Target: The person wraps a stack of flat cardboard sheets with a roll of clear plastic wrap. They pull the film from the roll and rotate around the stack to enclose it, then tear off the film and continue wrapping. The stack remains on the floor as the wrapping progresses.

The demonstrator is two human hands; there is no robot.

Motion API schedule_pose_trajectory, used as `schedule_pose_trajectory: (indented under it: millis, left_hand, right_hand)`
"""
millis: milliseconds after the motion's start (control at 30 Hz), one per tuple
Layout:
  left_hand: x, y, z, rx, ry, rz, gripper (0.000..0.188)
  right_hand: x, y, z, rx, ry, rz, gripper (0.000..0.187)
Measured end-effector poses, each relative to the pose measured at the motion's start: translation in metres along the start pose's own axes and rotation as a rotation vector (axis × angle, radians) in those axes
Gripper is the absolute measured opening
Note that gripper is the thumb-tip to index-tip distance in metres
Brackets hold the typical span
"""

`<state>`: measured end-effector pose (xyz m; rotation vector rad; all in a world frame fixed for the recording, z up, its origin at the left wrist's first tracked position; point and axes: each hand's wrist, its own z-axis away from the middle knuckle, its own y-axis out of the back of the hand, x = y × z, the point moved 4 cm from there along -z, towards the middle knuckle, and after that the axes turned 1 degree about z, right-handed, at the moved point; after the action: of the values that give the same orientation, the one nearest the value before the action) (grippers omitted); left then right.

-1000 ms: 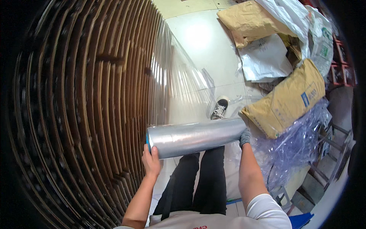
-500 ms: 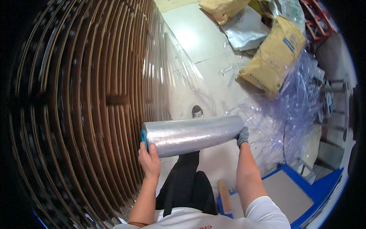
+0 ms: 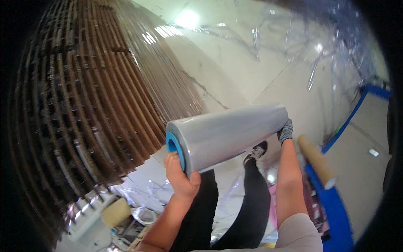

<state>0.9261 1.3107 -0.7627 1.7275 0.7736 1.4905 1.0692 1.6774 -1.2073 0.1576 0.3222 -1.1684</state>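
Observation:
A thick roll of clear stretch film (image 3: pixel 228 136) lies across in front of me, held between both hands above the floor. My bare left hand (image 3: pixel 182 174) grips its near left end, with fingers hooked into the blue core (image 3: pixel 173 145) and the thumb outside. At the far right end, my right hand (image 3: pixel 285 131) in a grey knit glove is closed on the roll; its fingertips are partly hidden. From the roll a sheet of film (image 3: pixel 168 80) spreads away to a large stack of brown cardboard sheets (image 3: pixel 96 109) on the left.
Crumpled clear film (image 3: pixel 336 46) lies on the pale floor at the far right. A brown cardboard tube (image 3: pixel 315 161) rests by a blue-edged board (image 3: pixel 361 138) on the right. Behind the stack, at lower left, are a white bag (image 3: pixel 144 215) and assorted small items.
My view and body have turned, so the stack's corner now shows at left. The roll has shifted right and tilts more, its blue core turned into view. The yellow sacks have left the view.

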Motion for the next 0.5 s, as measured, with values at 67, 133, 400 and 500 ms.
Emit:
schedule_pose_trajectory:
  millis: [67, 133, 400, 500]
  left_hand:
    - [-0.028, -0.03, 0.029, -0.093, -0.056, 0.0, 0.073]
    - [-0.062, -0.04, 0.056, -0.209, -0.123, -0.045, 0.073]
    - [-0.178, 0.037, 0.115, -0.48, -0.4, -0.145, 0.075]
    - [-0.207, 0.102, 0.13, -0.574, -0.417, -0.142, 0.057]
  right_hand:
    - [0.075, 0.033, -0.034, -0.074, -0.013, -0.099, 0.057]
    - [0.17, 0.065, -0.053, -0.055, -0.094, -0.225, 0.056]
    - [0.492, 0.083, 0.049, 0.04, -0.235, -0.518, 0.063]
    - [0.545, 0.088, 0.127, 0.103, -0.144, -0.622, 0.064]
